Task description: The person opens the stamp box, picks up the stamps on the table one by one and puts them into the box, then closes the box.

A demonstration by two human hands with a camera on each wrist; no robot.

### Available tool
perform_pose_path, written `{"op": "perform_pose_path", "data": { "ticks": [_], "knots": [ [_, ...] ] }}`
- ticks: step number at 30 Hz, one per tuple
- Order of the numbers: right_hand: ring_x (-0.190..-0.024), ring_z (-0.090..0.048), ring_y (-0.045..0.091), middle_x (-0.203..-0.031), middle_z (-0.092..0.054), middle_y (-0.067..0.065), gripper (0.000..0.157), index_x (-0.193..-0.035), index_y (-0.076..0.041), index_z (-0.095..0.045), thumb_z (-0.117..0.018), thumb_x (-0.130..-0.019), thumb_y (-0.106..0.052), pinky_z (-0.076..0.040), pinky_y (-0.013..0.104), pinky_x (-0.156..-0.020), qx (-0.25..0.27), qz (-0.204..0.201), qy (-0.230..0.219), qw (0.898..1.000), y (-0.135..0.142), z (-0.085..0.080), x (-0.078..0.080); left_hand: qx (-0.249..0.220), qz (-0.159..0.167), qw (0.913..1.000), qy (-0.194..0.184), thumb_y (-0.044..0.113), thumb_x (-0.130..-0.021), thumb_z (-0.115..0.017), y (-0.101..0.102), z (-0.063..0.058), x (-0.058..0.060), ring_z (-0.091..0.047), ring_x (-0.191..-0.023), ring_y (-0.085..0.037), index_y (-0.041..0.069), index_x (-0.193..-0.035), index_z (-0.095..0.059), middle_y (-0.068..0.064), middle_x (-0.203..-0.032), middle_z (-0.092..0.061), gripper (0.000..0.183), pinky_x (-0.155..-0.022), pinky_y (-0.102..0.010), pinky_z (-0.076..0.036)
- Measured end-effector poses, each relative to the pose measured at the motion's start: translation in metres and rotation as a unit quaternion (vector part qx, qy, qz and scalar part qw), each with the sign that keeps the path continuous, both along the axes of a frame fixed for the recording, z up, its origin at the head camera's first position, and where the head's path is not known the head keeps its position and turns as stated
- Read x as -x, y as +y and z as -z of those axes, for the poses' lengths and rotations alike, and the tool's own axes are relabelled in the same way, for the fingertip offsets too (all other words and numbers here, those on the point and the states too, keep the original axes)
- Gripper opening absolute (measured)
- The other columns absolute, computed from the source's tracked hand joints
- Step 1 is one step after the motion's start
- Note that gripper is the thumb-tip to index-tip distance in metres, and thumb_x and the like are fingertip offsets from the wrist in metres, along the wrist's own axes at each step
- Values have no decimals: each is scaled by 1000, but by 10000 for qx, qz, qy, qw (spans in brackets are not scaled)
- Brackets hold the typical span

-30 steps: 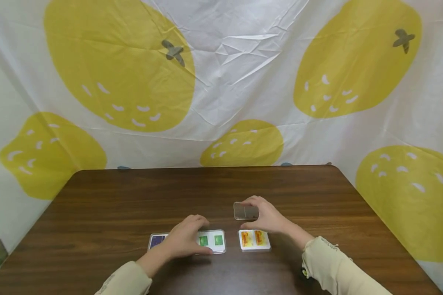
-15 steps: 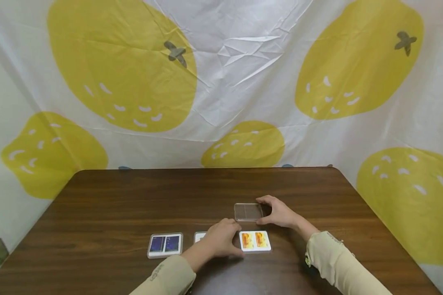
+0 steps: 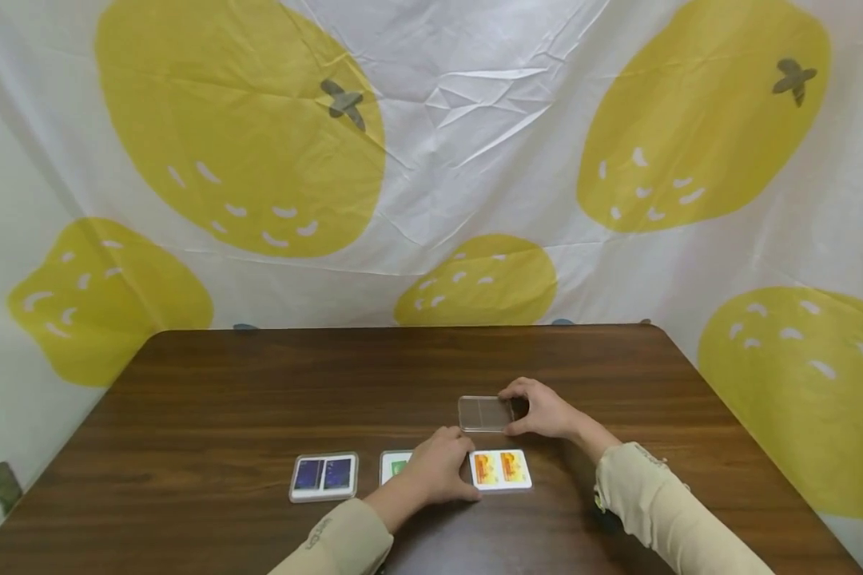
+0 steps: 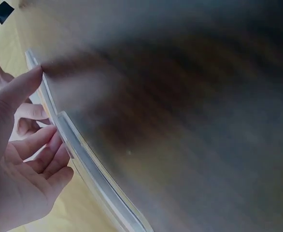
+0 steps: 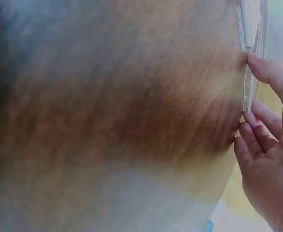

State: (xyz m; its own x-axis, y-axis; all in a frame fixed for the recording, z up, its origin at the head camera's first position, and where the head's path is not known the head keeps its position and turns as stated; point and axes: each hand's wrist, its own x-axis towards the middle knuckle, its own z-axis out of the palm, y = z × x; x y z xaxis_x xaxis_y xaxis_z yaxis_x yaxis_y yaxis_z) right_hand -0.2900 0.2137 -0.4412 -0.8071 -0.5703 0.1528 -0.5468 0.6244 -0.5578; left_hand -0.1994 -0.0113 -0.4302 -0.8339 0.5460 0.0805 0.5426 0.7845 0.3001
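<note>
Three shallow clear-edged cases lie in a row on the dark wood table [image 3: 223, 399]. The left one [image 3: 324, 477] shows two dark blue pictures. The middle case [image 3: 395, 463], with green pictures, is partly covered by my left hand [image 3: 439, 467]. That hand spans the left end of the orange-picture case [image 3: 501, 469], thumb at its near edge and fingertips at its far edge. Behind this case lies a clear plastic cover [image 3: 485, 414] with a line across its middle. Thumb and fingers of my right hand [image 3: 546, 411] pinch the cover's right end.
A white cloth [image 3: 467, 184] printed with large yellow lemons hangs behind the table's far edge. Bare wood surrounds the row of cases on both sides.
My left hand has left the green-picture case and moved right to the orange-picture case. My right hand has shifted slightly right to the cover's right end; the last half second shows little movement.
</note>
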Motion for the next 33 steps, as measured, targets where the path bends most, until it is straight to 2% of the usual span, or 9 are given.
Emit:
{"op": "perform_pose_path", "data": {
  "ticks": [4,9,13,21,27,33],
  "knots": [
    [-90,-54,19,-97,-60,6,51,-102,0,-62,-81,-62,-25,-44,34,-79,-39,91,64,9999,2,0,-2,-2,24,10000,60,40,-61,-80,2,1,-1,-51,-92,-15,10,-98,-63,-2,-101,-56,50,-77,-25,-45],
    [-91,-53,17,-97,-59,3,51,-104,-4,-62,-80,-64,-30,-44,33,-79,51,265,-400,9988,5,-3,-12,-34,-7,10000,24,39,-60,-81,3,2,-1,-50,-88,-13,10,-98,-63,2,-93,-54,51,-74,-24,-45],
    [-93,-53,19,-100,-59,3,51,-105,-4,-61,-79,-65,-30,-44,35,-81,61,247,-527,9983,7,-7,-22,17,-53,10000,15,41,-60,-80,2,1,0,-49,-89,-13,9,-102,-63,2,-92,-53,56,-75,-24,-45],
    [-92,-53,17,-100,-59,0,49,-105,-5,-61,-78,-65,-27,-44,33,-80,55,222,-266,9994,10,-9,-47,-35,-276,9996,-86,43,-58,-81,-3,0,-2,-48,-92,-13,9,-104,-62,3,-93,-53,60,-74,-26,-45],
    [-91,-53,14,-100,-57,-3,48,-104,-7,-62,-79,-65,-28,-45,30,-79,-23,-6,-150,9999,9,-7,-66,-128,-224,9996,-76,43,-59,-81,-8,-1,-3,-47,-89,-12,9,-101,-62,4,-90,-52,58,-71,-25,-45],
    [-90,-53,14,-99,-57,-3,53,-104,-7,-61,-80,-63,-33,-44,32,-78,-127,4,-46,9999,8,-4,-77,-120,-155,9998,18,44,-60,-80,-10,2,-2,-48,-89,-12,8,-101,-63,4,-90,-52,57,-71,-25,-45]
  ]
}}
